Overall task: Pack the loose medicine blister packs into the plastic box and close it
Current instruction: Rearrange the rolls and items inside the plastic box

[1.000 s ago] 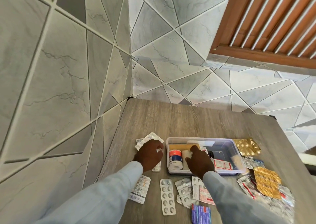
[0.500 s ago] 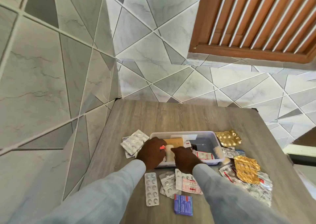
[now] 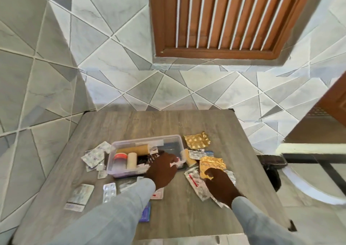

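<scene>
A clear plastic box [image 3: 148, 139] stands open mid-table, holding a red-lidded jar [image 3: 119, 155], a bandage roll [image 3: 132, 160] and a tan roll [image 3: 134, 148]. My left hand [image 3: 162, 169] reaches over the box's near right corner and pinches a white and red blister pack [image 3: 176, 163] there. To the right of the box, my right hand [image 3: 221, 187] grips the near edge of a gold blister pack [image 3: 211, 164], thumb on top. Silver packs [image 3: 195, 183] lie under and beside that hand. More loose packs lie left of the box [image 3: 94, 155] and in front of it [image 3: 109, 188].
Another gold pack [image 3: 196, 140] lies at the box's far right corner. A flat pack [image 3: 80, 196] sits near the wooden table's [image 3: 149, 123] left edge, and a blue pack [image 3: 146, 213] shows under my left sleeve. Tiled walls close in behind and left.
My left hand crossed from the packs left of the box to its right near corner. My right hand left the box and moved right onto the gold pack. The view swung right.
</scene>
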